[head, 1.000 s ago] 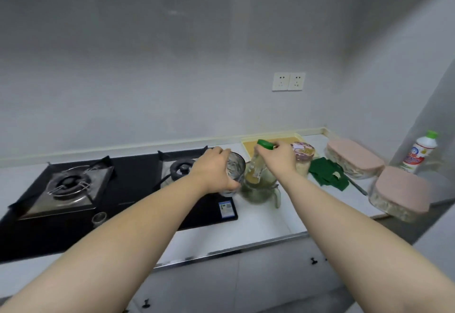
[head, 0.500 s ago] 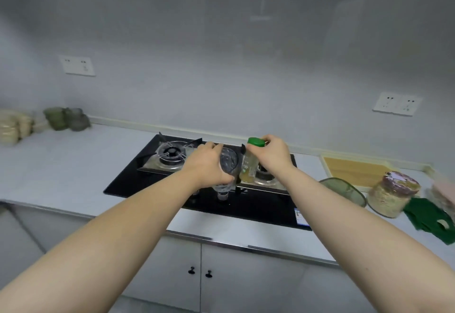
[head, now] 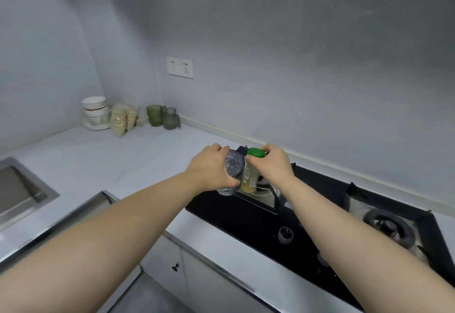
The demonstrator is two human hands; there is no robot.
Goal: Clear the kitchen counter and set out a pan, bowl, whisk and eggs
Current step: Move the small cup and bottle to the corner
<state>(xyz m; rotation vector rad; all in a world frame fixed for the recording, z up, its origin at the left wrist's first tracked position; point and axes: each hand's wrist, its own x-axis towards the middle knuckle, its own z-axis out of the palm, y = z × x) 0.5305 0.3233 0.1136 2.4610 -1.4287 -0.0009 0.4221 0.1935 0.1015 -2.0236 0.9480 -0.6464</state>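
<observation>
My left hand (head: 209, 168) grips a clear glass jar (head: 231, 176) from its left side and holds it in the air above the left end of the black gas hob (head: 307, 214). My right hand (head: 275, 165) holds a small bottle (head: 250, 177) with yellowish contents, fingers curled round its green cap (head: 256, 152). Jar and bottle hang side by side, nearly touching. Stacked white bowls (head: 94, 110) stand in the far left corner of the counter. No pan, whisk or eggs are in view.
Beside the bowls stand bags of grain (head: 121, 120), a green cup (head: 154, 115) and grey glass mugs (head: 171, 120). A steel sink (head: 17, 189) lies at the left. The hob has a burner (head: 389, 226) and knob (head: 285, 234). White counter (head: 110, 162) spreads between sink and hob.
I have turned to the left while carrying the jar and the bottle from the right end of the counter past the hob. The cutting board, jars and green cloth have left the view.
</observation>
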